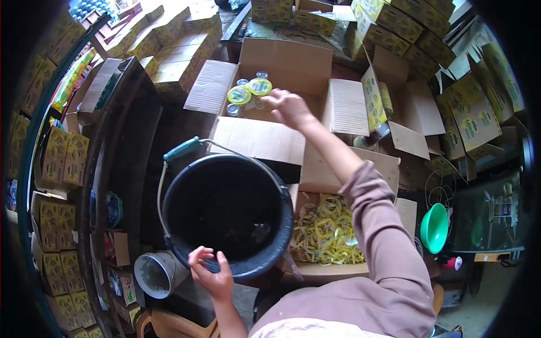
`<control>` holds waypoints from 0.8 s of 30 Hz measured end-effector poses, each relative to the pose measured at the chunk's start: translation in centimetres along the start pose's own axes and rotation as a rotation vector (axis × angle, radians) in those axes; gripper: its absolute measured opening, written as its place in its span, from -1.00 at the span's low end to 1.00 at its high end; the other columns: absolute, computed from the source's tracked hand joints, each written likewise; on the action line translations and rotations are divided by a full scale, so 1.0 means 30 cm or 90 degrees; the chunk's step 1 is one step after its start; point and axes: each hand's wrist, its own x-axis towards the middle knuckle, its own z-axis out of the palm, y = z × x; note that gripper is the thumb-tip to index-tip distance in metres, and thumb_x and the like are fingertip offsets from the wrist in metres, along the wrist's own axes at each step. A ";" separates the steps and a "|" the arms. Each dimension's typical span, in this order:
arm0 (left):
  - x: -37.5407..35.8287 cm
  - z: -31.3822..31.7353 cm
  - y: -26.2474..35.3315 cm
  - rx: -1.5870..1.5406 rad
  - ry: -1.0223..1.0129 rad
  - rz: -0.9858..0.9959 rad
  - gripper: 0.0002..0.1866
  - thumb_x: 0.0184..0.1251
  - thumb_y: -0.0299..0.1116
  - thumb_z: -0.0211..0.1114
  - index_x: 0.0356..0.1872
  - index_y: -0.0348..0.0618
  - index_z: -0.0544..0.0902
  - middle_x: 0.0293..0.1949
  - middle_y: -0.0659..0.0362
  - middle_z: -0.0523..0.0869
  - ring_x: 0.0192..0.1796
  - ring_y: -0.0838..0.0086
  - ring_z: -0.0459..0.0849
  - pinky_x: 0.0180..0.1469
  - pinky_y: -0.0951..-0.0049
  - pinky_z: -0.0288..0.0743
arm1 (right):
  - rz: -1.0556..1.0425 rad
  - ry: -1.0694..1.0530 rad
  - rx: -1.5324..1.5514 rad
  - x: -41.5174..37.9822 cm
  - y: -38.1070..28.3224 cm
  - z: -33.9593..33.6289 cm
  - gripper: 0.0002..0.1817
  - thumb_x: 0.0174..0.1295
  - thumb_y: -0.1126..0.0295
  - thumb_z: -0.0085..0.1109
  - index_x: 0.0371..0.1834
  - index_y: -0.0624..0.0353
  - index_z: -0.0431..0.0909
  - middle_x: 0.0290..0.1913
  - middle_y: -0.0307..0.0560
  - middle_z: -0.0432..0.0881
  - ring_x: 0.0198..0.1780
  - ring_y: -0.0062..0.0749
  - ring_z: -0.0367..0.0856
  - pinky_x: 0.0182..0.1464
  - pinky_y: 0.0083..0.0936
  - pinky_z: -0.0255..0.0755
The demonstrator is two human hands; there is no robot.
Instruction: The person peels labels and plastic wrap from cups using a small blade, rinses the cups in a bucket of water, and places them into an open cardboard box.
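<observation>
My right hand [288,110] reaches over an open cardboard carton [284,59], its fingers curled together. Whatever they may hold is hidden. Just left of the fingertips sit round tubs with yellow-green labels [239,95], beside several small clear-blue round pieces [233,110]. My left hand [211,273] is at the near rim of a large dark bucket [287,219], thumb and fingers apart and holding nothing. The bucket has a wire handle with a teal grip [181,149]. Its interior is dark, with a small shiny patch near the bottom.
Right of the bucket, a carton [321,271] contains yellow-and-clear strips [327,231]. A grey-white pail [153,276] stands at lower left. A green bowl [434,228] is at right. Stacked yellow boxes [180,53] line the back, and a dark shelf [96,169] runs along the left.
</observation>
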 end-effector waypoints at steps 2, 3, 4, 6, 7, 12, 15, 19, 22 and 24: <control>0.013 -0.005 0.005 0.024 -0.003 0.024 -0.62 -0.05 -0.55 0.22 -0.14 -0.13 0.39 -0.33 0.20 0.51 -0.38 0.50 0.45 -0.31 0.48 0.22 | -0.094 -0.013 -0.036 0.132 -0.064 0.119 -0.47 -0.08 0.44 0.19 0.07 -0.11 0.41 -0.01 -0.14 0.46 -0.01 -0.22 0.47 -0.04 -0.37 0.45; 0.019 -0.007 0.010 0.025 -0.005 0.021 -0.62 -0.08 -0.55 0.24 -0.16 -0.12 0.40 -0.36 0.20 0.52 -0.41 0.48 0.46 -0.34 0.48 0.22 | -0.133 -0.039 -0.051 0.186 -0.089 0.167 -0.43 -0.09 0.44 0.20 0.10 -0.13 0.40 0.03 -0.12 0.44 0.03 -0.20 0.46 -0.03 -0.38 0.44; 0.021 -0.007 0.008 0.026 -0.006 0.027 -0.63 -0.08 -0.55 0.24 -0.17 -0.13 0.40 -0.37 0.19 0.52 -0.42 0.47 0.46 -0.35 0.48 0.23 | -0.146 -0.059 -0.068 0.224 -0.104 0.223 -0.39 -0.09 0.44 0.21 0.14 -0.15 0.37 0.08 -0.10 0.41 0.07 -0.19 0.44 -0.01 -0.38 0.43; 0.026 -0.007 0.005 0.026 -0.010 0.035 -0.63 -0.09 -0.54 0.24 -0.18 -0.13 0.40 -0.39 0.19 0.52 -0.42 0.45 0.47 -0.37 0.47 0.24 | -0.149 -0.211 -0.122 0.297 -0.131 0.260 -0.29 -0.12 0.44 0.24 0.22 -0.22 0.31 0.23 -0.06 0.30 0.17 -0.17 0.37 0.02 -0.37 0.42; 0.029 -0.010 0.005 0.024 -0.015 0.039 -0.63 -0.10 -0.54 0.25 -0.19 -0.13 0.40 -0.39 0.18 0.52 -0.42 0.45 0.47 -0.38 0.46 0.25 | -0.156 -0.174 -0.134 0.311 -0.131 0.284 -0.25 -0.18 0.43 0.30 0.21 -0.24 0.31 0.14 -0.06 0.36 0.10 -0.19 0.43 -0.04 -0.37 0.46; 0.032 -0.006 -0.003 0.030 0.001 0.052 -0.66 -0.12 -0.46 0.30 -0.25 -0.12 0.42 -0.45 0.19 0.54 -0.48 0.42 0.51 -0.34 0.41 0.38 | -0.106 -0.195 0.019 0.357 -0.092 0.308 -0.41 -0.24 0.49 0.30 0.00 -0.02 0.41 -0.08 -0.07 0.41 -0.09 -0.16 0.54 -0.12 -0.31 0.47; 0.032 -0.007 -0.002 0.033 0.007 0.054 -0.66 -0.13 -0.45 0.30 -0.26 -0.11 0.43 -0.46 0.20 0.54 -0.48 0.42 0.50 -0.34 0.41 0.37 | -0.197 -0.161 0.035 0.305 -0.049 0.274 -0.52 -0.24 0.50 0.28 -0.14 0.10 0.39 -0.11 -0.04 0.44 -0.08 -0.13 0.53 -0.05 -0.31 0.44; 0.035 -0.005 -0.002 0.033 0.019 0.059 -0.67 -0.16 -0.46 0.31 -0.29 -0.11 0.43 -0.47 0.21 0.53 -0.49 0.43 0.48 -0.35 0.41 0.36 | -0.212 -0.065 0.017 0.211 0.063 0.283 -0.58 -0.17 0.44 0.25 -0.13 0.09 0.44 -0.18 -0.05 0.52 -0.11 -0.17 0.54 -0.09 -0.35 0.44; 0.039 -0.004 0.007 0.029 0.016 0.062 -0.67 -0.16 -0.49 0.29 -0.28 -0.14 0.43 -0.44 0.19 0.52 -0.49 0.42 0.46 -0.35 0.41 0.34 | -0.149 -0.160 0.001 0.135 0.153 0.232 -0.53 -0.19 0.40 0.30 -0.12 0.10 0.42 -0.17 -0.07 0.50 -0.11 -0.16 0.54 -0.08 -0.34 0.44; 0.037 -0.007 0.008 0.024 0.015 0.068 -0.67 -0.15 -0.50 0.28 -0.27 -0.16 0.44 -0.42 0.18 0.52 -0.49 0.43 0.44 -0.34 0.42 0.33 | -0.120 -0.207 -0.021 0.063 0.181 0.148 -0.50 -0.23 0.38 0.35 -0.13 0.11 0.42 -0.18 -0.09 0.49 -0.13 -0.16 0.55 -0.10 -0.33 0.46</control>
